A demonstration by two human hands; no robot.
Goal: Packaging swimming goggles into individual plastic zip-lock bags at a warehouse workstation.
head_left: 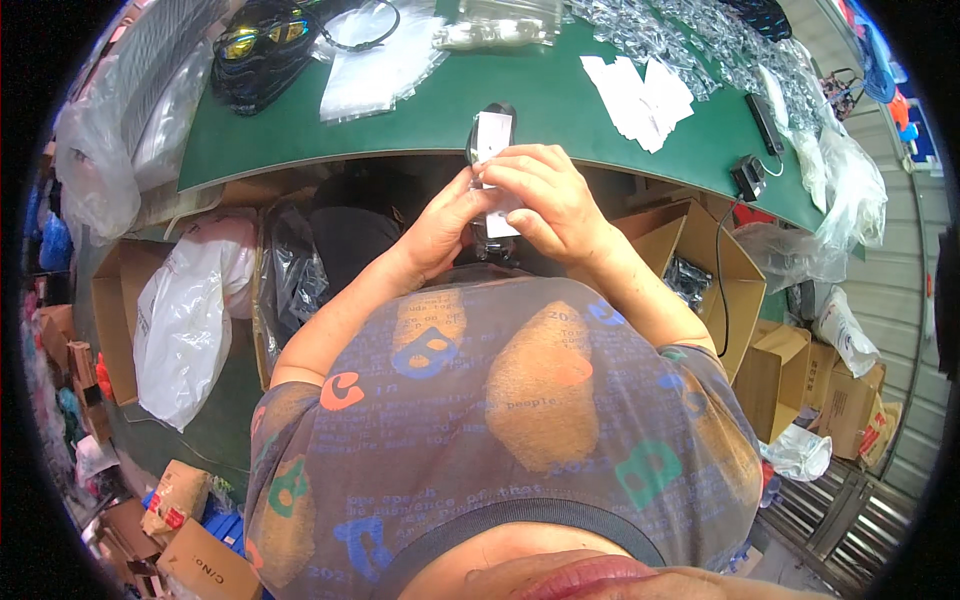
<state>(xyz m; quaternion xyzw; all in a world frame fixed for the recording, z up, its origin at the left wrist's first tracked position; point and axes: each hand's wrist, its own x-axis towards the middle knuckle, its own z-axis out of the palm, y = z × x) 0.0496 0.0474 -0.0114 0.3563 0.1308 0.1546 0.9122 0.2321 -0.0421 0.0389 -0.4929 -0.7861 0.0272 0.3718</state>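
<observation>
Close in front of my body, at the near edge of the green table, both my hands hold a long dark glossy item (pixel 508 112) with a rounded far end. A white paper slip (pixel 492 132) lies along it. My left hand (pixel 443 226) grips it from the left, thumb and fingers closed. My right hand (pixel 550 200) lies over it from the right with bent fingers, its thumb by the slip's lower part. Between and below the hands, a dark shiny part (pixel 495 247) shows. The fingers cover its middle, so its kind cannot be made out.
On the green table (pixel 420 125) lie yellow-lensed goggles (pixel 265 38) on a black pile, clear flat bags (pixel 375 70), white slips (pixel 638 100), many small clear packets (pixel 650 35) and a corded black adapter (pixel 748 178). Open cardboard boxes (pixel 735 280) flank me; a white plastic bag (pixel 185 320) fills the left one.
</observation>
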